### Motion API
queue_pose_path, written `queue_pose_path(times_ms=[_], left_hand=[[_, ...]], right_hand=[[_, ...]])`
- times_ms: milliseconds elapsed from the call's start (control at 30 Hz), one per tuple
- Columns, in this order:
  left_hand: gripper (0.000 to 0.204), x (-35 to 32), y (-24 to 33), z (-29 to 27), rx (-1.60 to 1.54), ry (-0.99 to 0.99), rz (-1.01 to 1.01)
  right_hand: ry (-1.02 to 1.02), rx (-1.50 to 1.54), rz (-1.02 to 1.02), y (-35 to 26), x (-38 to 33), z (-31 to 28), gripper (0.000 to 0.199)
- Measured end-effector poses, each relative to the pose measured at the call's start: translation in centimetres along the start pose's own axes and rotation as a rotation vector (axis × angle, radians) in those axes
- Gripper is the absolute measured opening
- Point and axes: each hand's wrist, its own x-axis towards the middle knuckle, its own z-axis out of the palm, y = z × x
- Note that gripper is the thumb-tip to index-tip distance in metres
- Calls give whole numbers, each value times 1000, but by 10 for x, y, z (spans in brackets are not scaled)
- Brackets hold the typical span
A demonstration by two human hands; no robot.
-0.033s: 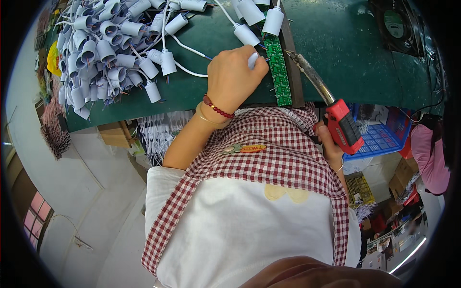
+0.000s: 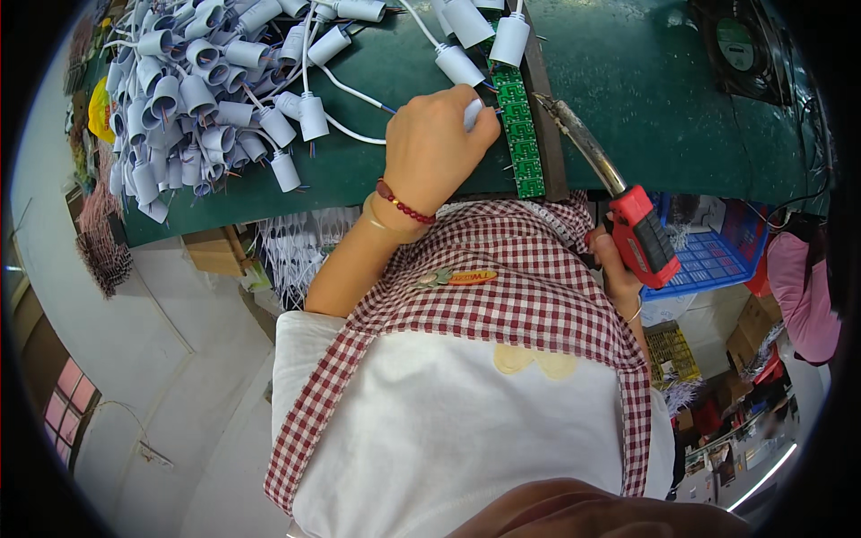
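Observation:
My left hand [image 2: 435, 143], with a red bead bracelet on the wrist, is closed on a small white lamp socket [image 2: 473, 113] with thin wires, pressed against a strip of green circuit boards [image 2: 520, 134] on the green table. My right hand [image 2: 613, 266] grips the red handle of a soldering iron [image 2: 642, 235]. Its metal shaft points up and left, and the tip sits beside the top of the strip. More wired white sockets [image 2: 459, 65] lie just above my left hand.
A big pile of white wired sockets [image 2: 193, 94] covers the left of the green table [image 2: 664, 125]. A black fan [image 2: 737, 47] stands at the far right corner. A blue basket [image 2: 708, 255], cardboard boxes [image 2: 215, 251] and a person in pink [image 2: 803, 287] are beyond the table edge.

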Motion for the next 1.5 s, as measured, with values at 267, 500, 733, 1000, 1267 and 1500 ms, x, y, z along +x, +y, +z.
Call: queue_pose_path(times_ms=[267,500,733,1000,1267,1500], left_hand=[[29,-20,14,-36,322,-105,85],[41,17,8,-28,445,249,742],[39,67,-19,-46,-301,15,642],[19,203,-90,-79,480,306,569],[21,255,-106,-73,663,459,107],[22,181,-18,-114,-79,609,607]], right_hand=[[40,93,-62,6,4,-3,32],[62,130,-42,9,5,-6,30],[139,275,-98,-8,5,0,28],[168,301,-82,-12,15,2,26],[192,415,-198,-14,15,4,28],[192,353,-207,-17,25,1,26]])
